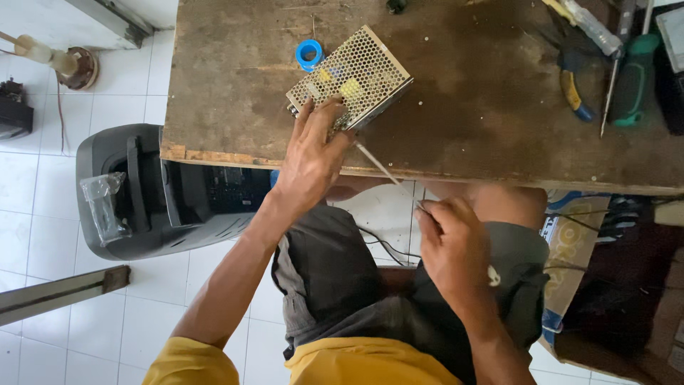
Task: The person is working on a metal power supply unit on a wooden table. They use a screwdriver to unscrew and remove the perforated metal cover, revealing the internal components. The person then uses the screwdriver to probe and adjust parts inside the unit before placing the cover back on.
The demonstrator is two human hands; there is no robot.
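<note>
A metal box with a perforated cover (356,75) lies tilted on the worn wooden table (463,107); yellow parts show through its holes. My left hand (313,153) rests on its near corner, fingers spread over the mesh, holding it down. My right hand (452,246) is below the table edge, pinching a thin screwdriver (385,171) whose shaft slants up to the box's near side. A blue tape roll (309,53) sits just behind the box.
Pliers with blue-yellow handles (572,85), a green-handled screwdriver (630,75) and other tools lie at the table's right. A black printer (157,192) stands on the white tiled floor at left. A cardboard box (577,242) sits at right.
</note>
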